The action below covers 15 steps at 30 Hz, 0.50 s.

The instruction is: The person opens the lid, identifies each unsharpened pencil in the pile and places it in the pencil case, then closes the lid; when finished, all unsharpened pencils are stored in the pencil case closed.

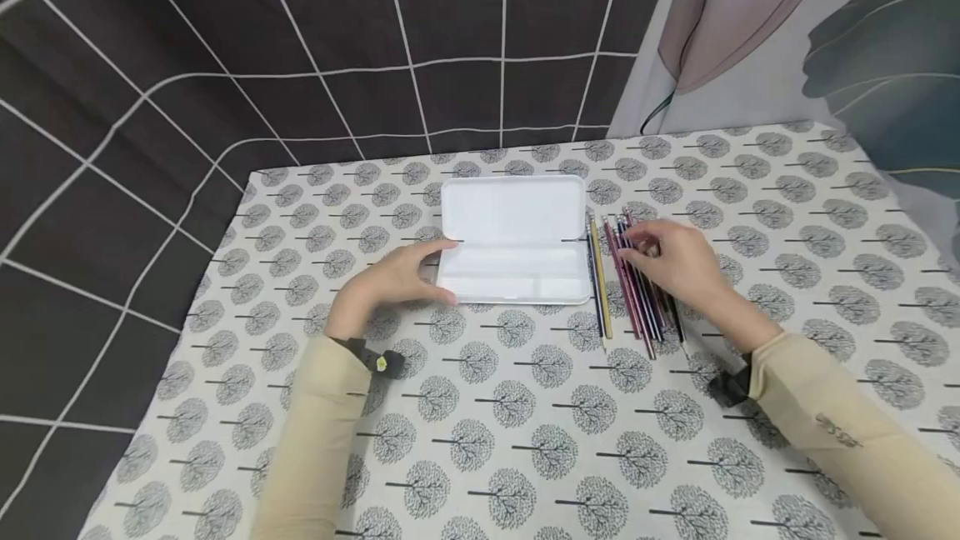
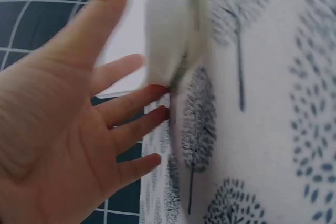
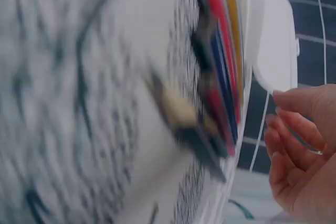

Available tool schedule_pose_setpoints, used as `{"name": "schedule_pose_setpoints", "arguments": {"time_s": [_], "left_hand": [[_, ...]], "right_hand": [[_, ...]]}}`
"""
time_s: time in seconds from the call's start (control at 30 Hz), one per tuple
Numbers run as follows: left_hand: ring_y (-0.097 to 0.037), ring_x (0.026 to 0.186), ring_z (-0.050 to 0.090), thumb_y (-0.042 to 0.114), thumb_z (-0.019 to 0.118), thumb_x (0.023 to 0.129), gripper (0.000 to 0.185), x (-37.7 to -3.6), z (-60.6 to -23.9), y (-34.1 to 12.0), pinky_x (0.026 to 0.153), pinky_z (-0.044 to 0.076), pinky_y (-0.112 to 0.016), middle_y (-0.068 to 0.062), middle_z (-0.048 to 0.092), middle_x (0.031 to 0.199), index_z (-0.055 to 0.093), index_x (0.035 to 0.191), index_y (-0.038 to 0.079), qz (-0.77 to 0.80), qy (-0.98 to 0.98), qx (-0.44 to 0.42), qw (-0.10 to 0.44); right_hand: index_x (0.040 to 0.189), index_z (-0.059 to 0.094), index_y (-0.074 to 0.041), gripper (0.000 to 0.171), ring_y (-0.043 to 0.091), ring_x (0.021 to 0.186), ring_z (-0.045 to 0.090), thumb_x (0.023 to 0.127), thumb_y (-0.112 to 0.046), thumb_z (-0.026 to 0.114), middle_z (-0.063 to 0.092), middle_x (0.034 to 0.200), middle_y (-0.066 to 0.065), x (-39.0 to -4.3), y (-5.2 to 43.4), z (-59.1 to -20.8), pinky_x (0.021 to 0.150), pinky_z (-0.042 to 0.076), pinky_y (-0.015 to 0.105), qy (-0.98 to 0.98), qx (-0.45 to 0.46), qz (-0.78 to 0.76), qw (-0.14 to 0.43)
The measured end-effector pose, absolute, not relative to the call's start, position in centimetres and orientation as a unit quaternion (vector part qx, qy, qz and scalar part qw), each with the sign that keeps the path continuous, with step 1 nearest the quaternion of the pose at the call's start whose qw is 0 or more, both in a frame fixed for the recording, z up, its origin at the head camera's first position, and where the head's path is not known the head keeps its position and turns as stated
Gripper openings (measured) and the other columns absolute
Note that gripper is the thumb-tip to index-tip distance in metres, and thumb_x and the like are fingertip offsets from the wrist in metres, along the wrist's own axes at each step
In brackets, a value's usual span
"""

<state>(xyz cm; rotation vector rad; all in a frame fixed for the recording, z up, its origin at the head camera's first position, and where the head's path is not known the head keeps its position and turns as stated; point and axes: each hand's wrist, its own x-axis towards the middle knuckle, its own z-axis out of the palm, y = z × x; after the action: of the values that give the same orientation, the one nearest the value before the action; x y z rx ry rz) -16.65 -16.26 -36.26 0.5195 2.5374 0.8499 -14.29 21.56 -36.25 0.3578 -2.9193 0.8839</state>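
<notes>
A white pencil case (image 1: 513, 208) lies with its lid raised, its divided tray (image 1: 487, 261) bare inside. At the case's left side is my left hand (image 1: 401, 275), thumb and fingers spread along the edge. The left wrist view shows those fingers (image 2: 131, 98) nearly straight. My right hand (image 1: 678, 261) hovers over a bunch of pencils (image 1: 637, 298) to the right of the case, fingers loosely bent. In the right wrist view a gap shows between thumb and fingers, with no pencil in it. A yellow pencil (image 1: 601, 273) and a dark one lie right beside the case.
A cloth printed with grey trees (image 1: 551, 448) covers the table. Dark gridded fabric (image 1: 315, 32) hangs behind and to the left. A patterned curtain (image 1: 757, 32) hangs at the back right. Each wrist carries a dark strap-on camera.
</notes>
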Motion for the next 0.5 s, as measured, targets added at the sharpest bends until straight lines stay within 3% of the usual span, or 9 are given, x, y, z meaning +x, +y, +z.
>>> {"name": "schedule_pose_setpoints", "arguments": {"time_s": [0.07,0.17,0.33,0.5], "left_hand": [[-0.029,0.135,0.032,0.036,0.083,0.066,0.089,-16.7,-36.1,-16.2,0.111,0.025,-0.048,-0.010,0.037,0.147,0.040,0.142,0.019,0.308,0.910,0.186,0.207],[-0.029,0.134,0.034,0.034,0.085,0.063,0.089,-16.8,-36.0,-16.1,0.111,0.026,-0.048,-0.010,0.039,0.146,0.042,0.140,0.018,0.306,0.913,0.180,0.203],[-0.032,0.129,0.040,0.031,0.087,0.060,0.089,-16.8,-36.2,-15.9,0.110,0.027,-0.051,-0.014,0.046,0.139,0.042,0.135,0.014,0.318,0.911,0.179,0.192],[-0.031,0.127,0.042,0.034,0.087,0.059,0.090,-16.4,-36.4,-16.1,0.108,0.030,-0.050,-0.013,0.048,0.137,0.043,0.134,0.012,0.311,0.916,0.176,0.182]], "right_hand": [[0.103,0.067,-0.004,0.025,0.019,0.060,0.054,0.086,-0.023,0.067,0.067,0.084,0.009,-14.1,21.0,-36.2,0.051,0.045,0.030,-0.950,0.127,0.284,0.020],[0.095,0.068,-0.004,0.019,0.013,0.047,0.046,0.086,-0.021,0.066,0.065,0.072,0.004,-13.9,20.2,-36.4,0.044,0.040,0.024,-0.946,0.146,0.290,0.013],[0.087,0.068,-0.001,0.012,0.011,0.046,0.047,0.082,-0.012,0.068,0.061,0.065,0.004,-14.1,19.0,-36.9,0.046,0.043,0.023,-0.944,0.152,0.291,0.029],[0.086,0.068,0.002,0.017,0.013,0.051,0.050,0.083,-0.016,0.068,0.063,0.069,0.007,-14.9,18.8,-36.6,0.051,0.044,0.026,-0.951,0.124,0.282,-0.039]]}}
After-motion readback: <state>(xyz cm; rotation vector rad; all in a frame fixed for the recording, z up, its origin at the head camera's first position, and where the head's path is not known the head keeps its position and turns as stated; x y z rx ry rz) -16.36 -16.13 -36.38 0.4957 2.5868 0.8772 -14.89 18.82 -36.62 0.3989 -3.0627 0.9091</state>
